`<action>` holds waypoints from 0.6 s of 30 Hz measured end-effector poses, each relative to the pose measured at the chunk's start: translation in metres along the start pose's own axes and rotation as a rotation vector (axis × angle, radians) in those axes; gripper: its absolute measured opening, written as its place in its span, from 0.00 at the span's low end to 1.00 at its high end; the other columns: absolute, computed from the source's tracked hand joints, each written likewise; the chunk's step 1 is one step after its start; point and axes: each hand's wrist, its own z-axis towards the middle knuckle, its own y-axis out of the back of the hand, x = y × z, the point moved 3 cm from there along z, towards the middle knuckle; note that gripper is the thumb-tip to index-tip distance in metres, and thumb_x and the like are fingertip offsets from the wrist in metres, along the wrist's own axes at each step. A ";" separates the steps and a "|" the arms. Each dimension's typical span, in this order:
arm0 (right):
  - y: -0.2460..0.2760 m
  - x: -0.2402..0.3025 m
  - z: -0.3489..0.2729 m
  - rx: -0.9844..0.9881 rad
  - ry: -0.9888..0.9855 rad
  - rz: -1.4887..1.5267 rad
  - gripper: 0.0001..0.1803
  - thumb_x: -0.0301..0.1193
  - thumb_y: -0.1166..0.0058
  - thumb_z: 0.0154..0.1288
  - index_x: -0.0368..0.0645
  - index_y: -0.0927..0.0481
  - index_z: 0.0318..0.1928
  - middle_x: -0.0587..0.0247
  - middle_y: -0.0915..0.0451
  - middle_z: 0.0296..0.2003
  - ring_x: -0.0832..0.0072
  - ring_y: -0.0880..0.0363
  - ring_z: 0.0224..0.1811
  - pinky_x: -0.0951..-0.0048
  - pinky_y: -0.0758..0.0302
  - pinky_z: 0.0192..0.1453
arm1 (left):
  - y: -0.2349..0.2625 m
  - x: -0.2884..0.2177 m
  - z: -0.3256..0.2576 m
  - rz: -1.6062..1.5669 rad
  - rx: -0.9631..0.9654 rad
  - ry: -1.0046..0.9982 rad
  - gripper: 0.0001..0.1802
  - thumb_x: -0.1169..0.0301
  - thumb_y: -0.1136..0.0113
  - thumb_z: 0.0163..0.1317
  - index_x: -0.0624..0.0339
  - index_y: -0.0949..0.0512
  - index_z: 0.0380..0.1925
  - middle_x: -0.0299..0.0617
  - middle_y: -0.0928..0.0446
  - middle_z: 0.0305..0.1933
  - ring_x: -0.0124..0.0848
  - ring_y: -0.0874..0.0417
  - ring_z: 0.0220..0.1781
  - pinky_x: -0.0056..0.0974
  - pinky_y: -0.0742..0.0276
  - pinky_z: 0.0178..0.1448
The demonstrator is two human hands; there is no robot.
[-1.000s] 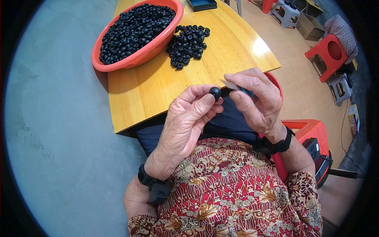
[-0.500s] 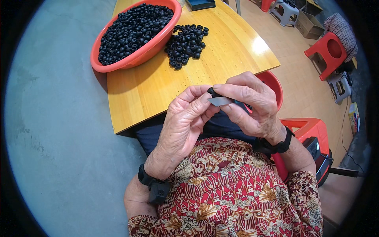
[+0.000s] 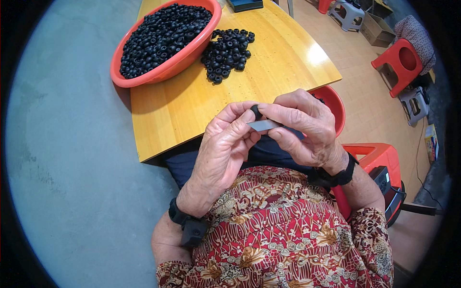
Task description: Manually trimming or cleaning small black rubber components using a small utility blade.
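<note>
My left hand (image 3: 225,149) pinches a small black ring (image 3: 256,111) between thumb and fingertips, just above my lap. My right hand (image 3: 302,127) grips a small knife whose grey blade (image 3: 263,125) lies against the ring. Both hands touch each other in front of the wooden table's near edge. On the table (image 3: 192,105) stands a red-orange basin (image 3: 165,72) filled with black rings. Beside the basin lies a loose pile of black rings (image 3: 228,50).
A second red basin (image 3: 336,103) sits low at my right, partly hidden by my right hand. A red crate (image 3: 377,158) is beside my right arm. Red and grey stools (image 3: 401,62) stand on the tiled floor at the far right. Grey floor spreads to the left.
My hands have closed together: the right hand brought the blade onto the ring, and the ring is now more covered by my fingers.
</note>
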 end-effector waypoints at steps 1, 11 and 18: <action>0.000 0.000 0.000 -0.001 0.002 0.001 0.17 0.27 0.35 0.53 0.39 0.17 0.45 0.57 0.21 0.31 0.67 0.21 0.29 0.70 0.24 0.30 | 0.001 0.001 0.000 -0.030 0.011 -0.009 0.17 0.71 0.39 0.63 0.63 0.29 0.50 0.40 0.22 0.46 0.28 0.20 0.47 0.33 0.24 0.55; 0.001 -0.006 -0.002 -0.019 0.061 -0.181 0.18 0.25 0.34 0.50 0.40 0.18 0.44 0.58 0.22 0.31 0.67 0.22 0.29 0.70 0.23 0.29 | 0.003 0.000 0.003 -0.080 0.028 -0.018 0.09 0.74 0.43 0.66 0.63 0.25 0.45 0.41 0.21 0.43 0.27 0.19 0.43 0.31 0.21 0.52; 0.002 -0.006 -0.001 -0.020 0.074 -0.235 0.18 0.25 0.33 0.49 0.40 0.18 0.44 0.59 0.23 0.31 0.68 0.22 0.28 0.71 0.24 0.28 | 0.004 0.000 0.005 -0.074 0.013 -0.004 0.09 0.74 0.42 0.65 0.63 0.25 0.45 0.41 0.20 0.43 0.26 0.19 0.43 0.30 0.21 0.51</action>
